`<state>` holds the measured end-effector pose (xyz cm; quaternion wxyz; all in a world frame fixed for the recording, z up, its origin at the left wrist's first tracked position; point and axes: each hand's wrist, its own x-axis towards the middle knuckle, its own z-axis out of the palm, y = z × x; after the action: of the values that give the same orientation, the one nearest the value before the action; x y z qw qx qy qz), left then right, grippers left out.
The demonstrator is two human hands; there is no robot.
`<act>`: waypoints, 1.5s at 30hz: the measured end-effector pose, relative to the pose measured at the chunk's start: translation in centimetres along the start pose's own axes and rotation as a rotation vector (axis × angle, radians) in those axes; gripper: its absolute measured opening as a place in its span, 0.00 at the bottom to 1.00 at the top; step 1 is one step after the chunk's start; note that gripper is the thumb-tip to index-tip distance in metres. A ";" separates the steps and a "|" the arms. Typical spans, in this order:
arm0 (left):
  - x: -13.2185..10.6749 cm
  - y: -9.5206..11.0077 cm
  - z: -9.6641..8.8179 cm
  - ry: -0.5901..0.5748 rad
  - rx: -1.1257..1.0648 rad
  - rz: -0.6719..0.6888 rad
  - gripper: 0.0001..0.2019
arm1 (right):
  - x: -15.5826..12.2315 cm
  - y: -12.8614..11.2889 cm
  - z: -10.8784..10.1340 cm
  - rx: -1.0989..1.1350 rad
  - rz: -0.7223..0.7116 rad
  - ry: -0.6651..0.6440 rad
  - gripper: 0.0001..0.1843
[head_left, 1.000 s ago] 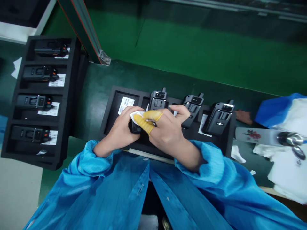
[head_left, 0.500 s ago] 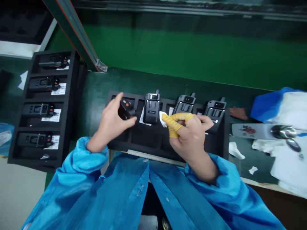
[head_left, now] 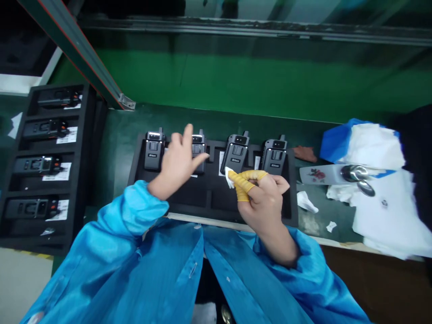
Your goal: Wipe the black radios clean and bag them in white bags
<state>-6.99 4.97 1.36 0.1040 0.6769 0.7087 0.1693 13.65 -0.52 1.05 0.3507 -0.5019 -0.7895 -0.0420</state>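
Mid-frame, I see my spread left grip (head_left: 178,159) overlapping a black oblong plastic handset (head_left: 199,147) pointing up-frame, my right grip (head_left: 265,198) pinching white cloth (head_left: 229,178).

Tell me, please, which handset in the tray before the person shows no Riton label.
The second handset from the left: the left hand hides part of it, whereas the other three handsets plainly read Riton.

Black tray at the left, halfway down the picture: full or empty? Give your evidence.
Full: the tray shows four compartments, each holding one dark device with a white label partly visible.
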 end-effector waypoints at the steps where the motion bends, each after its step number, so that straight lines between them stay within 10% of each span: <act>1: 0.0 0.9 1.0 -0.022 -0.016 0.003 0.43 | 0.1 -0.2 0.0 0.013 -0.006 0.000 0.11; 6: 1.2 1.2 3.5 -0.059 -0.138 -0.052 0.49 | 0.2 -0.3 -0.3 0.066 -0.010 -0.025 0.11; 15: -4.1 -0.9 -1.2 -0.211 -0.699 0.109 0.43 | 1.5 -0.1 0.0 0.163 0.076 0.017 0.12; 31: -6.3 -0.8 -1.4 -0.136 -0.633 0.267 0.26 | 2.4 -4.0 1.2 0.006 -0.336 -0.118 0.20; 45: -6.1 -0.8 -1.3 -0.116 -0.604 0.291 0.24 | 3.3 -4.0 1.4 -0.020 -0.342 0.000 0.15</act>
<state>-7.89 -1.28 1.78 0.3146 0.7181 0.5154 0.3460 8.83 0.59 3.13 0.3337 -0.3635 -0.8629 -0.1089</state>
